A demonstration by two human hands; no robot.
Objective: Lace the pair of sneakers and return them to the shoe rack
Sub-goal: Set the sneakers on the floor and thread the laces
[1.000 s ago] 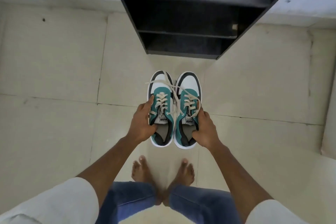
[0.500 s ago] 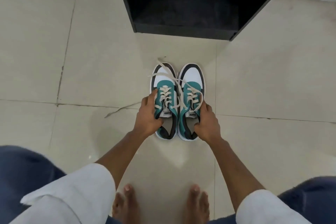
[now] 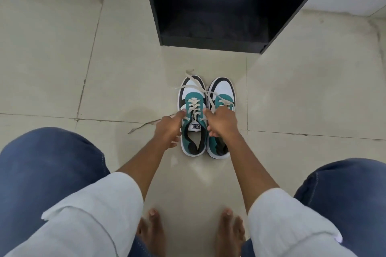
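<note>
Two teal, white and black sneakers stand side by side on the tiled floor, toes toward the black shoe rack [image 3: 211,43]. Cream laces are threaded through both, and their loose ends lie across the toes. My left hand [image 3: 168,129] is at the left side of the left sneaker [image 3: 193,129], its fingertips on the lacing by the left eyelets. My right hand [image 3: 222,122] lies over the right sneaker [image 3: 222,89] and hides its tongue. Its fingertip touches the right side of the left sneaker's lacing.
The rack's dark shelves stand open a short way beyond the toes. My bare feet [image 3: 151,229] are planted behind the sneakers, and my bent knees in blue jeans [image 3: 41,165] fill both lower corners. A cracked tile seam runs left of the sneakers.
The sneakers have come down from a carried position onto the floor. I have crouched lower. Both hands have left the shoes' sides and moved onto the left sneaker's laces.
</note>
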